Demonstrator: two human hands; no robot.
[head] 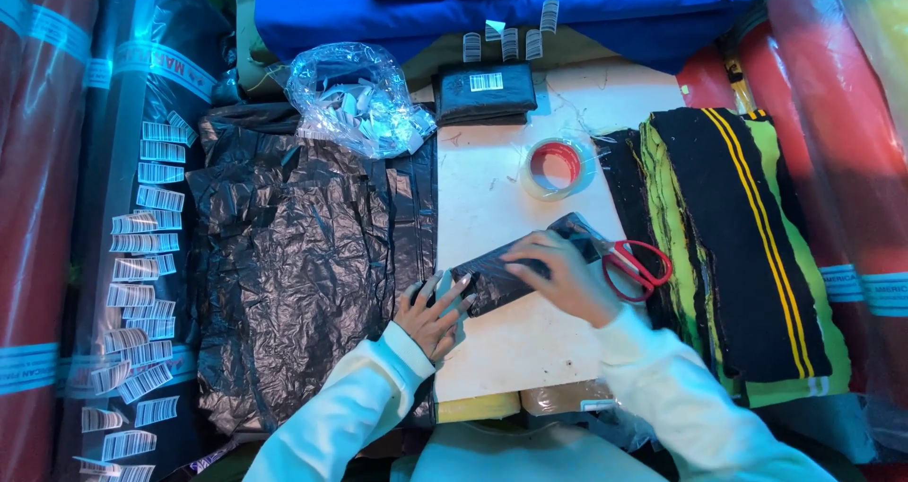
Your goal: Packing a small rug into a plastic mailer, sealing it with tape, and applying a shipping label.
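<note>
Both arms in pale, loose long sleeves with ribbed cuffs at the wrists, left hand (433, 314) and right hand (565, 276) bare, no gloves or rings visible.

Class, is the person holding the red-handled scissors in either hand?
No: the scissors lie beside the right hand, and both hands press the black packet.

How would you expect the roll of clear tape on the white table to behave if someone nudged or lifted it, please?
The tape roll lies flat on its side on the white table, so a nudge would probably slide it rather than roll it. It is a hollow ring, so likely light and easy to hook with a finger. Stood on edge, it could roll toward the scissors.
</note>
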